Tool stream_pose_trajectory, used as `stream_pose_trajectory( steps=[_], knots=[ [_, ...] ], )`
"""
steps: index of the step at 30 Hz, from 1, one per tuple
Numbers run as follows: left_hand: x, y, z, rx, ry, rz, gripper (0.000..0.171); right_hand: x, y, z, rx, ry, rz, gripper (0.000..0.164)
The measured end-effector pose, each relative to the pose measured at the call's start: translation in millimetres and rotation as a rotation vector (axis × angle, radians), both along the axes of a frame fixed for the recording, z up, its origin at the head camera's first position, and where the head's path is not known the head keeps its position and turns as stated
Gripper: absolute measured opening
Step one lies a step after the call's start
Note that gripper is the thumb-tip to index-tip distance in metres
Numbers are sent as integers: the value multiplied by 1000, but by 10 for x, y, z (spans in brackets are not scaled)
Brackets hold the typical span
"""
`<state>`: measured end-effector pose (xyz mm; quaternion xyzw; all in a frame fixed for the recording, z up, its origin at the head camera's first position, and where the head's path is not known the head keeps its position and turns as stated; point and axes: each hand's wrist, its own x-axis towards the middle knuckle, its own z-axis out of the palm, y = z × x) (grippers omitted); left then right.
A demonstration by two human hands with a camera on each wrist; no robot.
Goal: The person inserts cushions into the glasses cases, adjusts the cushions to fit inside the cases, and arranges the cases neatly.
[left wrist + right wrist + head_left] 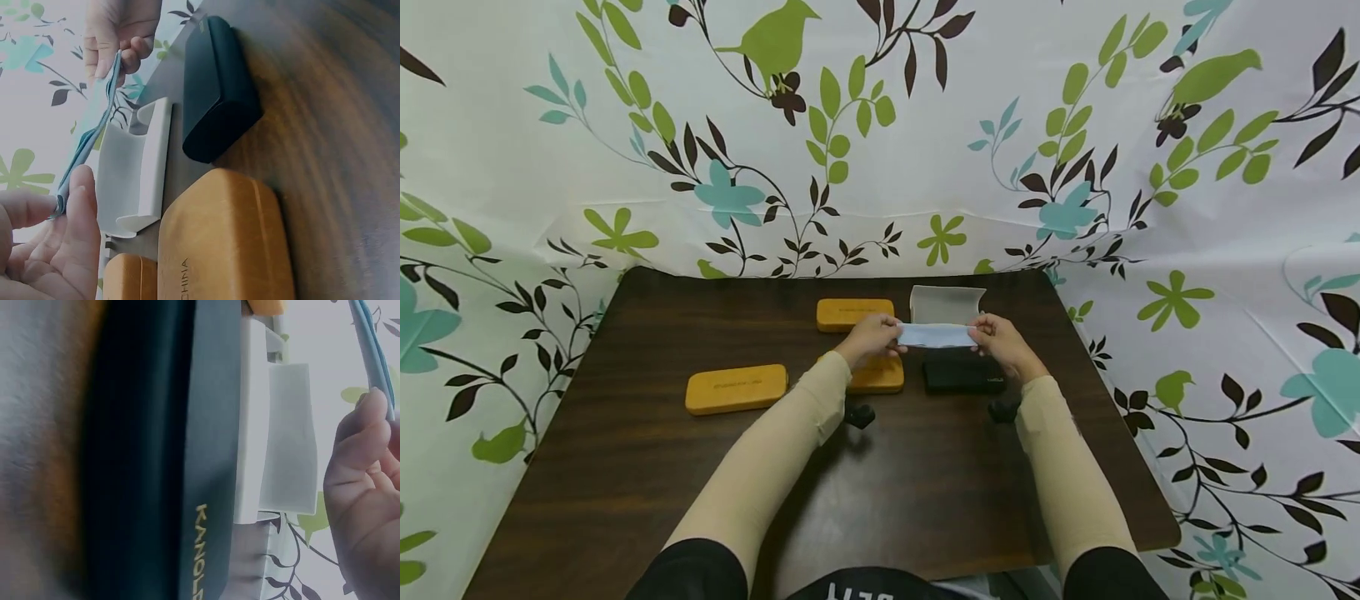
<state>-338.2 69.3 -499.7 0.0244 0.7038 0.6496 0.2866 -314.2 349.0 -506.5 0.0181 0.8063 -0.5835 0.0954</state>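
A folded light-blue cloth (936,335) is stretched level between both hands above the table. My left hand (872,337) pinches its left end between thumb and fingers, and my right hand (1000,340) pinches the right end. In the left wrist view the cloth (87,140) shows its layered edge. Just behind it stands an open white case (947,303) with its lid raised. Below the right hand lies a black case (964,376), with gold lettering in the right wrist view. A yellow-brown case (877,377) sits under the left hand, partly hidden by it.
Another yellow-brown case (854,313) lies farther back, beside the white one. A third yellow-brown case (736,389) rests to the left on the dark wooden table (647,467). A leaf-and-bird patterned curtain (880,200) hangs behind the table's back edge.
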Motion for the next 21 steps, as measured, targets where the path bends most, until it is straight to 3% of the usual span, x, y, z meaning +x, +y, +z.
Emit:
stream_pose_trajectory(
  steps=[5,10,21],
  knots=[
    [-165,46,-18,44,-43,25,36,-187,50,-35,40,6,-17,27],
    [-319,84,-56,108,-54,-4,43,-357,120,-59,98,7,-36,26],
    [-579,228,-83,188,-116,-20,43,-609,248,-152,86,2,-127,29]
  ],
)
